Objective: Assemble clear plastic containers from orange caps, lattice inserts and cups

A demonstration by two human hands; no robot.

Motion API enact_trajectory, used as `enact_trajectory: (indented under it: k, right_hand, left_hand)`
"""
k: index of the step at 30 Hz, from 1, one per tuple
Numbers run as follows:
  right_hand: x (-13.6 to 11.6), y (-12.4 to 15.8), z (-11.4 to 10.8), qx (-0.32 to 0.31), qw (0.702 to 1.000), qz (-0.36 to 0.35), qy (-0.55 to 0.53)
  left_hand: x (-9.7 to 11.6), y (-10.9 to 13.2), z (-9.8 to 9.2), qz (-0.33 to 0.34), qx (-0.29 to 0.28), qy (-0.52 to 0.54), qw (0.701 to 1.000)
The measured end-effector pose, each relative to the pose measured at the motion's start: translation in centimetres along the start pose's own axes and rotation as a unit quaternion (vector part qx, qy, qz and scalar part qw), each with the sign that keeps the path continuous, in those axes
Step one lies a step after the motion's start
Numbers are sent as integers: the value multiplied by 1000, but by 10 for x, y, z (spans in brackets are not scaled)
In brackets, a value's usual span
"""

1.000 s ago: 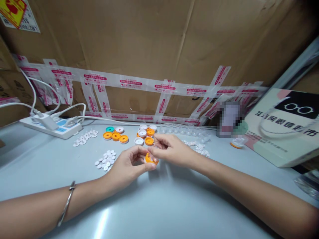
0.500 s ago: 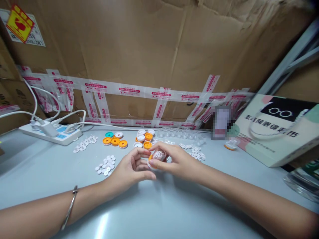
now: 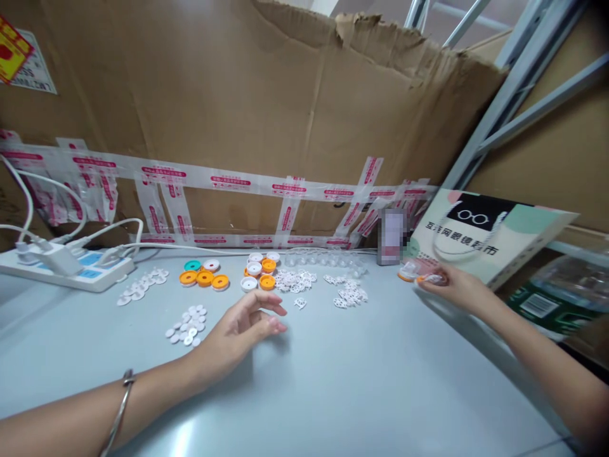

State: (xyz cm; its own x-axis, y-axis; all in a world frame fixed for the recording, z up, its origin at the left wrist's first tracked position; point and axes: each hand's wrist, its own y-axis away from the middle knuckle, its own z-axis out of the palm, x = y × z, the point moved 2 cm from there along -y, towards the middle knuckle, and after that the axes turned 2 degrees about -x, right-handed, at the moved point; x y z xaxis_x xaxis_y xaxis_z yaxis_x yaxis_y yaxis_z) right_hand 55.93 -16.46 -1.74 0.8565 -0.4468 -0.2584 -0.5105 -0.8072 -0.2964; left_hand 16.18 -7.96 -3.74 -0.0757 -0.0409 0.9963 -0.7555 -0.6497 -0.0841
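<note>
Gripping a little orange and clear cup (image 3: pixel 432 279) in the right hand (image 3: pixel 451 285), just beside a matching cup (image 3: pixel 408 271) on the table (image 3: pixel 361 381) and near the bag (image 3: pixel 523 233) with glasses drawn on it, while holding the left hand (image 3: pixel 247 322) open and loose, near some round white buttons (image 3: pixel 189 324) and a small white piece (image 3: pixel 300 303).

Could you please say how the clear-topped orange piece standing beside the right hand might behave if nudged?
The clear-topped orange piece is probably light, as the right hand pinches a similar piece. Low and sitting orange side down, it would likely slide before tipping. Its smooth-looking clear top may feel slippery.
</note>
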Motion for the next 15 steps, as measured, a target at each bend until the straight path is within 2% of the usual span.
enact_trajectory:
  k: [3, 11, 15]
  right_hand:
    - [12, -2, 7, 38, 999, 28, 2]
    - [17, -7, 21, 79, 996, 23, 19]
    - [18, -13, 10, 10, 998, 36, 55]
  left_hand:
    - [-1, 1, 1, 7, -15, 2, 1000]
    - [-3, 1, 1, 18, -25, 11, 999]
    - [-5, 3, 1, 21, -8, -2, 1000]
